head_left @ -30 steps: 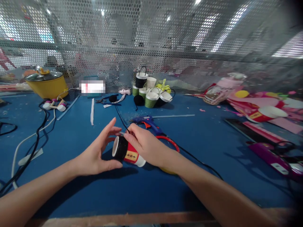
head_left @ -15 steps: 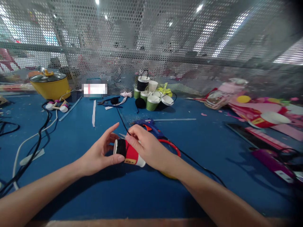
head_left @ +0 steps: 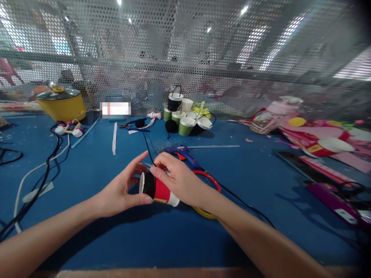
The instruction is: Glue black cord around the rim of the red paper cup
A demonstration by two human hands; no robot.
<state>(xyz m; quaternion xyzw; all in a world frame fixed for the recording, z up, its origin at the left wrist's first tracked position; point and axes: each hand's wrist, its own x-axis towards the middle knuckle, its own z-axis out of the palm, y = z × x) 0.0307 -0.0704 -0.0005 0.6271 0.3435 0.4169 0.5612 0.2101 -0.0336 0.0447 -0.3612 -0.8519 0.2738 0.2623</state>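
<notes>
My left hand is closed round the rim end of a paper cup that lies on its side, thumb below and fingers behind. The cup is red and white, with black cord wound round it near the rim. My right hand pinches the black cord above the cup; the cord runs back to a black ball. A thin pointed metal tip sticks out by my right fingers. Red and yellow loops, like scissors handles, show beside my right wrist, partly hidden.
Behind my right hand lies a blue glue gun. Farther back stand several small wrapped cups. A yellow pot and cables are at left. Pink and red craft pieces and a purple tool lie at right.
The cup has turned a little in my left hand, so its yellow label shows less. The pinched cord above it has shifted slightly left. Both hands stay in nearly the same place.
</notes>
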